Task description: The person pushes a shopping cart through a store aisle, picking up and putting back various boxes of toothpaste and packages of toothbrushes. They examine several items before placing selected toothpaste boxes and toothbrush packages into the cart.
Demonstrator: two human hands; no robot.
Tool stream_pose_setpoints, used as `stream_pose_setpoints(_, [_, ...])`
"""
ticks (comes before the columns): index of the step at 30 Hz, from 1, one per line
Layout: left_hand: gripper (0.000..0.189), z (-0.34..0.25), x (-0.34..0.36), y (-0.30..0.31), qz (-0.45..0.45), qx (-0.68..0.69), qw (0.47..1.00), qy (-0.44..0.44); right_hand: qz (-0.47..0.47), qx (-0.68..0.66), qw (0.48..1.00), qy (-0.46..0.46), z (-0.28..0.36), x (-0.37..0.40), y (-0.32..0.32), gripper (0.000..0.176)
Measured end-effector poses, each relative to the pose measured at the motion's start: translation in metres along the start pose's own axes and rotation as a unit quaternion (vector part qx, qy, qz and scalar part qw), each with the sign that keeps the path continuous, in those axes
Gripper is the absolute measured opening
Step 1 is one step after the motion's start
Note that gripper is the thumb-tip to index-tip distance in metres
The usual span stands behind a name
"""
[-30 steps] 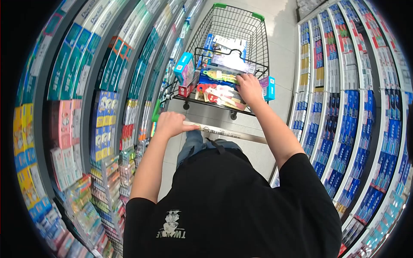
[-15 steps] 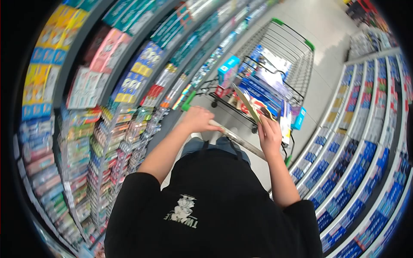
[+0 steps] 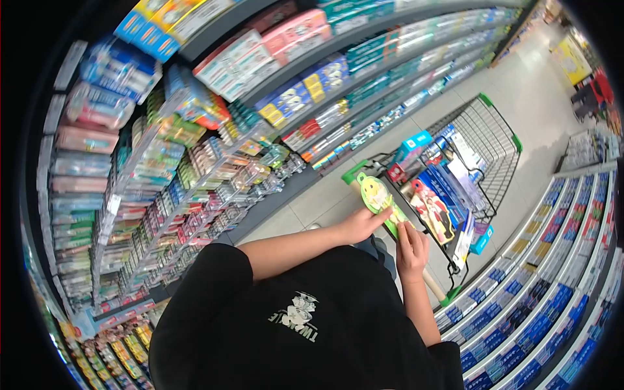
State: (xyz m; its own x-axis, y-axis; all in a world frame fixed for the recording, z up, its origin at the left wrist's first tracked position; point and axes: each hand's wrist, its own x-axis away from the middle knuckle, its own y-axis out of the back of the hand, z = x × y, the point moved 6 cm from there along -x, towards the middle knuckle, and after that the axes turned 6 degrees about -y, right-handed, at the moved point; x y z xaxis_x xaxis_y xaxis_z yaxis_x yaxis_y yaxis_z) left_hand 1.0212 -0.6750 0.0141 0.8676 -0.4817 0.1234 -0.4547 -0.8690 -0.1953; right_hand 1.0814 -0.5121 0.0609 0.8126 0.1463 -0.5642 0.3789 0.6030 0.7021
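Observation:
Both hands meet on a flat green package (image 3: 375,192) with a rounded top and a pale yellow cartoon print. My left hand (image 3: 364,224) grips it from the left side, thumb across its front. My right hand (image 3: 412,249) pinches its lower end, fingertips pressed together. The package is above the handlebar end of a shopping cart (image 3: 499,140) with a wire basket and green corners. In the cart lie blue boxes (image 3: 447,192), a red-and-white picture item (image 3: 431,211), and a teal box (image 3: 414,144) near the left rim. What the package contains is too blurred to tell.
Shelves (image 3: 338,40) of boxed goods run along the left, with hanging blister packs (image 3: 195,169) nearer to me. White tiered shelves (image 3: 520,292) full of blue boxes curve along the right. The tiled aisle floor (image 3: 520,91) stretches ahead past the cart.
My left hand has left the cart handlebar and now holds the package along with my right hand. The package has turned its printed face toward me. The view has swung to the left.

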Motion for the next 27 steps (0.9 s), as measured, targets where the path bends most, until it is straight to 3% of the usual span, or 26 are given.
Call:
stream_pose_setpoints(3, [0.037, -0.005, 0.035, 0.027, -0.176, 0.245, 0.953, -0.025, 0.083, -0.026, 0.995, 0.053, 0.041, 0.001, -0.022, 0.055])
stream_pose_setpoints(5, [0.038, 0.005, 0.058, 0.067, -0.186, 0.194, 0.962, -0.044, 0.136, -0.018, 0.988, 0.074, 0.06, 0.005, -0.035, 0.061])
stream_pose_setpoints(8, [0.037, -0.015, 0.103, 0.121, -0.223, 0.195, 0.953, -0.068, 0.134, 0.13, 0.982, -0.036, 0.05, 0.014, -0.04, 0.056])
stream_pose_setpoints(10, [0.031, -0.031, 0.137, 0.156, -0.279, 0.196, 0.936, -0.089, 0.098, 0.218, 0.965, -0.112, 0.006, 0.051, -0.051, 0.037])
stream_pose_setpoints(13, [0.03, -0.02, 0.176, 0.229, -0.32, 0.089, 0.93, -0.157, 0.275, 0.251, 0.863, -0.34, -0.017, 0.084, -0.061, 0.041])
stream_pose_setpoints(16, [0.032, -0.054, 0.213, 0.279, -0.381, -0.005, 0.912, -0.151, 0.256, 0.247, 0.867, -0.35, -0.004, 0.086, -0.06, 0.054])
stream_pose_setpoints(17, [0.031, -0.072, 0.219, 0.29, -0.397, -0.009, 0.896, -0.199, 0.253, 0.249, 0.868, -0.349, 0.005, 0.086, -0.06, 0.058])
stream_pose_setpoints(18, [0.03, -0.087, 0.225, 0.3, -0.413, -0.011, 0.877, -0.246, 0.254, 0.247, 0.867, -0.35, 0.011, 0.087, -0.06, 0.058])
stream_pose_setpoints(20, [0.019, -0.092, 0.233, 0.326, -0.423, -0.002, 0.876, -0.23, 0.26, 0.246, 0.866, -0.35, 0.021, 0.09, -0.061, 0.06])
stream_pose_setpoints(27, [0.019, -0.122, 0.245, 0.37, -0.486, 0.01, 0.813, -0.322, 0.259, 0.252, 0.867, -0.344, 0.043, 0.11, -0.07, 0.058])
